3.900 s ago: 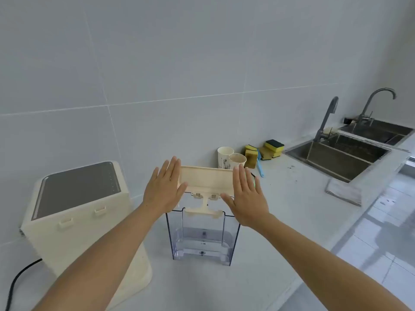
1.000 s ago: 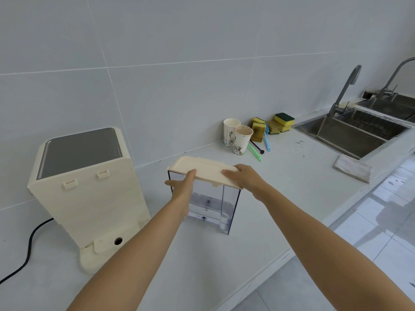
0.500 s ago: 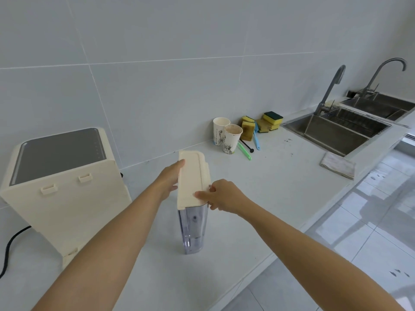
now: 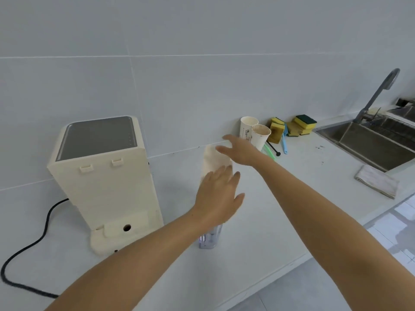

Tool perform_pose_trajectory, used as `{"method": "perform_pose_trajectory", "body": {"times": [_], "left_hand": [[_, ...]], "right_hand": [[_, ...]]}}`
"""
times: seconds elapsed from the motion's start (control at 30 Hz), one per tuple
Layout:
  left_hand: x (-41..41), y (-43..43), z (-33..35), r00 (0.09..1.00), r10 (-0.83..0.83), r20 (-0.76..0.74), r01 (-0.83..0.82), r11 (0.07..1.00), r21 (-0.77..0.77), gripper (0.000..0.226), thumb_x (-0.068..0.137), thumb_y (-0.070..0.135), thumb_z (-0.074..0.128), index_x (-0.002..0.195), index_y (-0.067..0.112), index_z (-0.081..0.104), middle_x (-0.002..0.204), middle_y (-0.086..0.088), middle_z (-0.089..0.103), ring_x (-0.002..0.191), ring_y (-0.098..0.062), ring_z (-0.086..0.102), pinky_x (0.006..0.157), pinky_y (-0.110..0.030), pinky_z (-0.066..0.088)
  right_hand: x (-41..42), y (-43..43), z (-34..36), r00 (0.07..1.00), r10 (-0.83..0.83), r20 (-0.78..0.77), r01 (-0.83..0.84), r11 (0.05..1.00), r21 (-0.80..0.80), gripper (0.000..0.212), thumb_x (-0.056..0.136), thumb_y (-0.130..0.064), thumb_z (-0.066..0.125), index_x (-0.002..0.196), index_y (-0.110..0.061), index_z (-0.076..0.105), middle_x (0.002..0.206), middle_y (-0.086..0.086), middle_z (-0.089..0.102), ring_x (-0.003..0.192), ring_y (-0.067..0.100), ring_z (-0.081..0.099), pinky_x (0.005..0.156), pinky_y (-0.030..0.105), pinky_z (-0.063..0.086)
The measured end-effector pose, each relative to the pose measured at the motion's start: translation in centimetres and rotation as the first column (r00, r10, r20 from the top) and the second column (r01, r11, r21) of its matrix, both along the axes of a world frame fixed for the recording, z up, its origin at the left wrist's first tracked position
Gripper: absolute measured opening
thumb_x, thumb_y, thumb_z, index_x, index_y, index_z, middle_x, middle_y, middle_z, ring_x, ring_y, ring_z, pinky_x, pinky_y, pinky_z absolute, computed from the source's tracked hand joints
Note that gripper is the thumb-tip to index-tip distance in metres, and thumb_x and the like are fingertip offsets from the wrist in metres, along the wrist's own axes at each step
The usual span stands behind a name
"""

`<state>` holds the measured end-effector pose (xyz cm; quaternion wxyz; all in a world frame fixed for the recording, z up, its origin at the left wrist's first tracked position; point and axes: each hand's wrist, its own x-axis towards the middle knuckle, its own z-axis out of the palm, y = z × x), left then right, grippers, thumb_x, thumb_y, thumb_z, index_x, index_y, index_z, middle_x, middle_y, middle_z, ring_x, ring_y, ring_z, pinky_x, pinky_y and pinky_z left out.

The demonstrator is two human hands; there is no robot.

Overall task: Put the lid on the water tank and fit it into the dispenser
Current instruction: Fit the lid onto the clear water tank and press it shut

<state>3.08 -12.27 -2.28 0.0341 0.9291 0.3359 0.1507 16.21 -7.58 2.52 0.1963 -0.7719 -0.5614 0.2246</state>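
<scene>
The clear water tank (image 4: pixel 210 240) stands on the white counter with its narrow end toward me, and the cream lid (image 4: pixel 213 160) sits on top of it. My left hand (image 4: pixel 220 194) lies over the near end of the lid and tank with its fingers spread, hiding most of the tank. My right hand (image 4: pixel 240 149) reaches over the far end of the lid, fingers stretched out and blurred. The cream dispenser (image 4: pixel 101 176) stands to the left with its back toward me. Its base ledge with a round hole (image 4: pixel 126 227) is bare.
A black cable (image 4: pixel 27 250) runs left from the dispenser. Two paper cups (image 4: pixel 260 135), sponges (image 4: pixel 304 123) and brushes sit by the wall behind the tank. A steel sink (image 4: pixel 370 142) with a tap (image 4: pixel 381 90) and a folded cloth (image 4: pixel 377 181) lie to the right.
The lid went from held above the tank to seated on it, and the tank was turned end-on. Both hands have now loosened from their grip and spread their fingers over the lid.
</scene>
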Motion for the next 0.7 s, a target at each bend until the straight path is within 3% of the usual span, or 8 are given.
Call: {"method": "perform_pose_trajectory", "body": {"times": [0.07,0.13,0.2,0.33,0.5,0.7], "left_hand": [[0.4,-0.5,-1.9,0.996,0.016,-0.085,-0.009,0.997,0.082,0.051,0.068,0.046,0.065,0.108,0.014,0.065,0.116,-0.010,0.068,0.109,-0.021,0.062,0.086,-0.030,0.052],[0.6,-0.8,-3.0,0.989,0.054,-0.138,-0.040,0.994,0.100,0.052,0.057,0.050,0.072,0.098,0.018,0.070,0.106,-0.003,0.073,0.100,-0.016,0.066,0.084,-0.029,0.049],[0.7,-0.8,-3.5,0.988,0.085,-0.129,-0.067,0.988,0.138,0.059,0.050,0.048,0.077,0.100,0.017,0.069,0.107,-0.002,0.072,0.101,-0.014,0.066,0.088,-0.031,0.039],[0.2,-0.6,-3.4,0.984,0.150,-0.099,-0.131,0.976,0.172,0.070,0.042,0.044,0.082,0.103,0.015,0.069,0.106,0.000,0.074,0.101,-0.010,0.067,0.083,-0.027,0.054],[-1.8,-0.2,-3.6,0.990,0.135,-0.035,-0.123,0.964,0.234,0.058,0.050,0.030,0.076,0.105,0.013,0.068,0.105,0.001,0.074,0.102,-0.012,0.067,0.091,-0.032,0.041],[-5.7,1.6,-3.3,0.983,0.177,-0.050,-0.159,0.952,0.260,0.064,0.043,0.032,0.083,0.101,0.009,0.070,0.105,-0.003,0.074,0.098,-0.015,0.069,0.078,-0.033,0.057]], "right_hand": [[-1.0,1.1,-0.8,0.987,0.138,0.085,-0.131,0.988,-0.085,0.056,0.092,-0.042,0.043,0.141,-0.016,0.034,0.148,0.009,0.037,0.136,0.026,0.035,0.107,0.034,0.030],[-1.6,2.1,-1.6,0.968,0.211,0.137,-0.192,0.971,-0.140,0.052,0.091,-0.044,0.042,0.138,-0.021,0.039,0.147,0.006,0.038,0.137,0.027,0.035,0.110,0.038,0.029],[-1.8,2.6,-2.0,0.960,0.221,0.171,-0.194,0.968,-0.162,0.051,0.090,-0.046,0.040,0.137,-0.027,0.040,0.147,0.005,0.039,0.136,0.028,0.034,0.112,0.042,0.029],[-1.7,2.9,-2.2,0.954,0.214,0.212,-0.180,0.969,-0.170,0.045,0.088,-0.052,0.036,0.129,-0.035,0.045,0.139,0.008,0.043,0.131,0.033,0.037,0.111,0.046,0.030],[-1.3,2.8,-2.2,0.959,0.179,0.218,-0.141,0.973,-0.180,0.044,0.087,-0.055,0.036,0.122,-0.032,0.048,0.127,0.010,0.046,0.119,0.032,0.047,0.103,0.043,0.038],[-1.2,1.7,-2.9,0.985,0.058,0.162,-0.036,0.990,-0.137,0.045,0.085,-0.052,0.038,0.116,-0.020,0.049,0.116,0.017,0.057,0.100,0.032,0.055,0.087,0.039,0.043]]}}
